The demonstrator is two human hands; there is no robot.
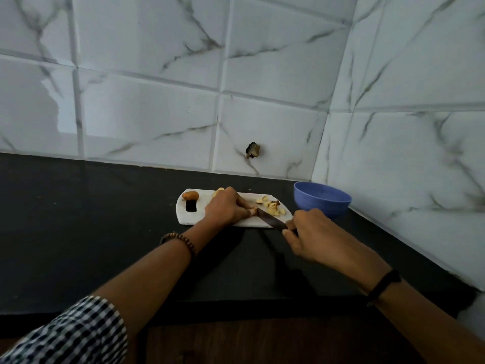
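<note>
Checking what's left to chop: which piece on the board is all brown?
The piece at the cutting board's left end, by the handle slot; the others near the knife show pale flesh.

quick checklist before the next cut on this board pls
1. Right grip curled round the knife handle: ok.
2. Left grip fingertips clear of the blade: not ok, they sit right beside it.
3. Yellow piece pinned steady: cannot tell, the left grip hides most of it.
4. Cutting board flat on the dark counter: ok.
5. Cut pieces out of the blade's way: ok, heaped beyond it.
6. Blue bowl upright beside the board: ok.
</note>
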